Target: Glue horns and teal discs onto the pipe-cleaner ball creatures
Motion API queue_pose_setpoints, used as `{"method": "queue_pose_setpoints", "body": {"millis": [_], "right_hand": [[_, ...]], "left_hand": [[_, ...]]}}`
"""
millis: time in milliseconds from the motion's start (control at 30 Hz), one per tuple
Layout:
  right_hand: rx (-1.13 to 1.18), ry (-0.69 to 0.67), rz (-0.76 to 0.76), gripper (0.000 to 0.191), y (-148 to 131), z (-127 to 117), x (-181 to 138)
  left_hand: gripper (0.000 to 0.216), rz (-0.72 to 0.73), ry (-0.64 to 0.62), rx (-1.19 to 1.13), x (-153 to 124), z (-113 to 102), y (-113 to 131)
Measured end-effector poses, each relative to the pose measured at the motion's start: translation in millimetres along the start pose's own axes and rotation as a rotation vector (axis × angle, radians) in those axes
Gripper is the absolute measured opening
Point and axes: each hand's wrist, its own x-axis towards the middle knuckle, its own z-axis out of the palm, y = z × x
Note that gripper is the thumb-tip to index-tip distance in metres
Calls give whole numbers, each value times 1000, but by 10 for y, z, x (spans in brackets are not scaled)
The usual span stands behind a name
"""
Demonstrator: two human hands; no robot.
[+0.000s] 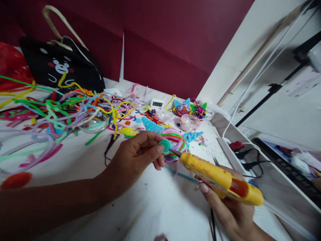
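A dark red backdrop [165, 53] rises behind a white tabletop [147, 211], where a heap of multicoloured fuzzy pipe cleaners [54, 108] spreads at left. The left hand [137, 152] pinches a small teal coiled disc [165, 146] between thumb and fingers, above the table and in front of a rainbow-striped fuzzy piece with blue points [179, 140]. The right hand [233, 211] is wrapped around a yellow plastic glue gun [204, 167], its dark nozzle at the disc's edge (whether they touch, I cannot tell).
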Motion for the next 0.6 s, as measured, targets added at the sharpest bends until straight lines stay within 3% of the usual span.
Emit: {"method": "queue_pose_setpoints", "body": {"millis": [167,600], "right_hand": [[0,34,21,34,-23,11,-6],[-38,-43,-58,30,-25,-42,27]], "left_hand": [[12,-10,2,0,-7,5,2],[11,-10,-2,-37,8,-8,-14]]}}
